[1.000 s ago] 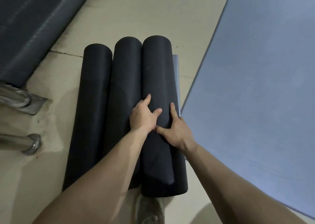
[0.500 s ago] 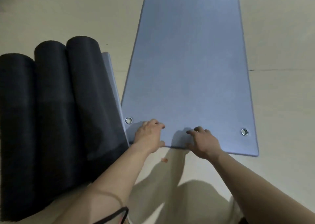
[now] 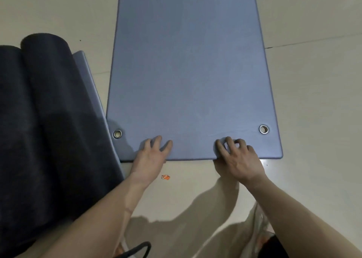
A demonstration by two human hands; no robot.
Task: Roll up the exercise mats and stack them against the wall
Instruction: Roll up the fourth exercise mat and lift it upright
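Head view, looking down at the floor. Blue mat (image 3: 188,71) lies flat and unrolled, running from the centre of the frame up past the top edge; its near short edge sits just above both hands. Left hand (image 3: 151,155) rests at that edge, lower centre-left, fingers spread and laid on top of the mat, thumb side at the rim; not closed on anything that I can see. Right hand (image 3: 238,157), lower centre-right, has its fingers curled over the same edge, apparently starting to pinch it (whether the thumb is under the mat is hidden).

Step in hand, by my reading: starting the roll. To do it well, lift the edge evenly with both hands, fold a tight first turn, and keep the two hands level so the roll runs straight rather than coning. Hands could sit wider, nearer the grommets, for better control of the corners.

Mat appearance: matte slate blue, smooth, thick enough to show a rounded rim, with a metal grommet (image 3: 117,133) near one near corner and a second grommet (image 3: 263,129) near the other.

Dark rolled mats (image 3: 39,120) lie side by side at the left of the frame. Small orange scrap (image 3: 165,177) on the floor between the forearms.
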